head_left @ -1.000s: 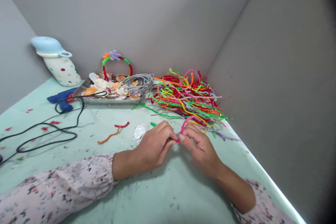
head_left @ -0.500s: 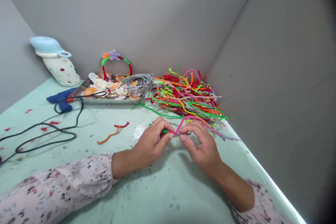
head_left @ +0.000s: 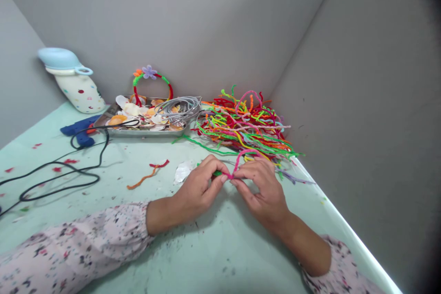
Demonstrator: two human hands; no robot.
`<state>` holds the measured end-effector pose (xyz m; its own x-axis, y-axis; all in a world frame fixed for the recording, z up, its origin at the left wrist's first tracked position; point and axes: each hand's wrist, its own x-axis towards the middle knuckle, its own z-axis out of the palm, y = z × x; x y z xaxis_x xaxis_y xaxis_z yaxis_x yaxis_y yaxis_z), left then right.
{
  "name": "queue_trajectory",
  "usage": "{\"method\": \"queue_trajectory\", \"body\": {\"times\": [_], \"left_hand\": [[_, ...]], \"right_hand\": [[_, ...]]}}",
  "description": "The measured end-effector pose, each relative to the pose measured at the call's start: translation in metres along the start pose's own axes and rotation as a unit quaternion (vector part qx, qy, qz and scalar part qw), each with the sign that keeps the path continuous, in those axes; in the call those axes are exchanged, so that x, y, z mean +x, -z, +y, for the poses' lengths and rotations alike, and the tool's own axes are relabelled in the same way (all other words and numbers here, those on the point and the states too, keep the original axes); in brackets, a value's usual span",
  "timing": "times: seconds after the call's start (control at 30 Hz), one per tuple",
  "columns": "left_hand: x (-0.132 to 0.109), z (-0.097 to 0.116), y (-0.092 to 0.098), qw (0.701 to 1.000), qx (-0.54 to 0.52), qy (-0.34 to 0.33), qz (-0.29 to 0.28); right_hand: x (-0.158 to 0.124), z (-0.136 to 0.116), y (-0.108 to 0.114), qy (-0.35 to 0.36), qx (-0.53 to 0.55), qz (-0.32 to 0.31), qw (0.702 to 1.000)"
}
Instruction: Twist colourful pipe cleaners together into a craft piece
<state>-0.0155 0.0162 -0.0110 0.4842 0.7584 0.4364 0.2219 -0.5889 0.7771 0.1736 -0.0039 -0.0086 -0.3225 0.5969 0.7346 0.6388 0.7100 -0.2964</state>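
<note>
Both hands meet fingertip to fingertip, left hand (head_left: 198,188) and right hand (head_left: 263,188) pinching a pink pipe cleaner (head_left: 241,160).

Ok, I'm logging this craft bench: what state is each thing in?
Left hand, pinching the green pipe cleaner.
Right hand, pinching the pink pipe cleaner.
Pink pipe cleaner, bent into a loop.
Pipe cleaner pile, loose and tangled.
Tray, full of shells.
Glue gun, lying flat.
Headband, upright by the tray.
</note>
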Motion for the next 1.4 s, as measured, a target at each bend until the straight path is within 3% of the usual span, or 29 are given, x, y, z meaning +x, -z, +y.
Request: {"method": "queue_trajectory", "body": {"times": [0.33, 0.7, 0.97, 1.4], "left_hand": [[-0.0008, 0.0002, -0.0005, 0.999, 0.012, -0.037, 0.002], [-0.0011, 0.001, 0.0, 0.996, 0.047, -0.081, 0.009], [-0.0002, 0.0026, 0.0007, 0.994, 0.058, -0.087, 0.017], [-0.0014, 0.0018, 0.001, 0.993, 0.069, -0.1, 0.013]], "right_hand": [[-0.0001, -0.0008, 0.0003, 0.0, -0.013, 0.013, 1.0], [0.0021, -0.0041, 0.0031, 0.0, -0.01, -0.021, 1.0], [0.0028, -0.0011, 0.0022, 0.006, -0.014, 0.015, 1.0], [0.0046, -0.0019, 0.0066, -0.018, 0.015, -0.047, 0.999]]}}
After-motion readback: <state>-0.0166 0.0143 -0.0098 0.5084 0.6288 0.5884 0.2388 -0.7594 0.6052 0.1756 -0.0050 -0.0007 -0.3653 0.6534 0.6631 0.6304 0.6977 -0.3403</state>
